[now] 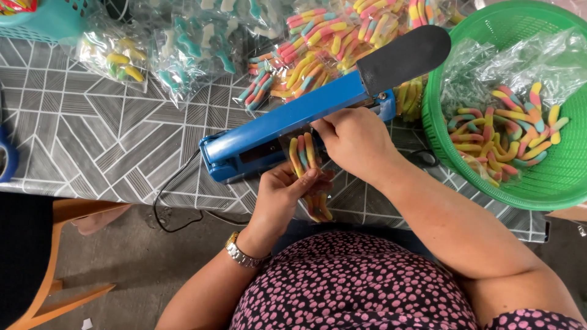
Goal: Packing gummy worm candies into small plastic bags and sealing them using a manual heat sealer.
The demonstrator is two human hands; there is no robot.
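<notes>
A blue heat sealer (275, 125) with a black handle (403, 56) lies slantwise on the patterned table. My right hand (354, 140) rests on its arm near the hinge end and presses it down. My left hand (281, 195) pinches a small clear bag of striped gummy worms (304, 160) whose top edge is tucked under the sealer's arm. The bag's lower part hangs past the table edge behind my fingers.
A green plastic basket (568, 183) at the right holds loose gummy worms on clear plastic. Several sealed candy bags (318, 43) are piled at the back. A teal basket (49, 21) sits at the far left. A black cord (177, 214) hangs off the table edge.
</notes>
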